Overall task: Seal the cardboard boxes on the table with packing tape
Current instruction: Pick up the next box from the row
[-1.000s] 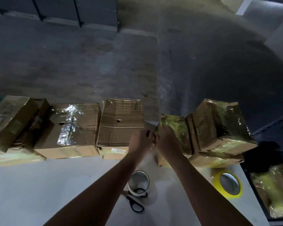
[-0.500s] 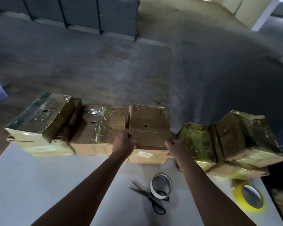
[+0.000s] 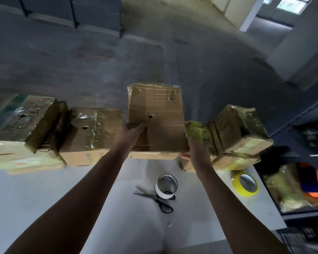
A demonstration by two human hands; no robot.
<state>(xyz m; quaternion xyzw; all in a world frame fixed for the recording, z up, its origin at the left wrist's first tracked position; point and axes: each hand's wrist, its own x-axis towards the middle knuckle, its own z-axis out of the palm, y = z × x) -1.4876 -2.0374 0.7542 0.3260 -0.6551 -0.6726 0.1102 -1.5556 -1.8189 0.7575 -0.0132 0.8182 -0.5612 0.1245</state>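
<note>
Worked in a bare hall with a grey concrete floor (image 3: 99, 52), at a white desk (image 3: 35, 189) lined with boxes along the far edge. Clamped the left grip (image 3: 130, 133) on the near left corner of the middle box (image 3: 160, 116), fingers laid on the top face, thumb hidden. Clamped the right grip (image 3: 196, 151) on the near right corner, thumb under the bottom edge.

Half a second before, kept this box flat in the row; now raised and tilted it, higher than both neighbours, near edge off the desk. Judged this as taking it out for taping, since showed mostly bare cardboard with a small hole.

Left the taped box (image 3: 92, 129) close on the left and the wrapped boxes (image 3: 235, 131) close on the right; could not tell whether touching. Found little room sideways, so probably safer to pull straight back. Saw open desk toward the body, though with the white tape roll (image 3: 166, 186) and the scissors (image 3: 154, 198) lying there together, and the yellow tape roll (image 3: 245, 183) near the right edge. Needed care at the far edge: only the drop to the floor behind the row.
</note>
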